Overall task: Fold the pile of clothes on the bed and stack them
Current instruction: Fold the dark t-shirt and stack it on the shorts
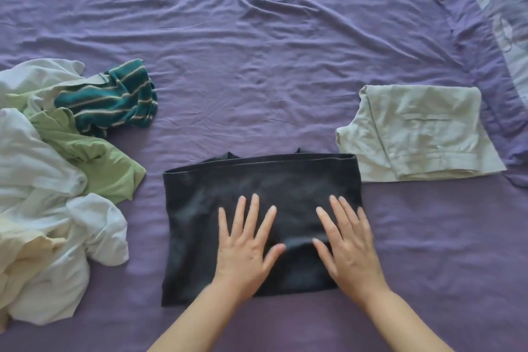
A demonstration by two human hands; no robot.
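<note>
Dark garment (257, 197) folded, centre of bed (257, 51), btwn unfolded pile (51, 180) and folded pale trousers (423, 134). Left hand (245, 251) and right hand (351, 248) flat on it, fingers spread, pressing. Risks: layers slip when lifted w/o grip, fold opens; stack lands crooked on trousers.

Matt, soft dark charcoal knit garment (257, 203), folded square, lay smooth beneath both flat palms. Beside the right hand (350, 248), a pale grey woven cloth garment (423, 134) appeared crisp. The purple cotton-like bedsheet (257, 51) was matt and finely wrinkled.
</note>
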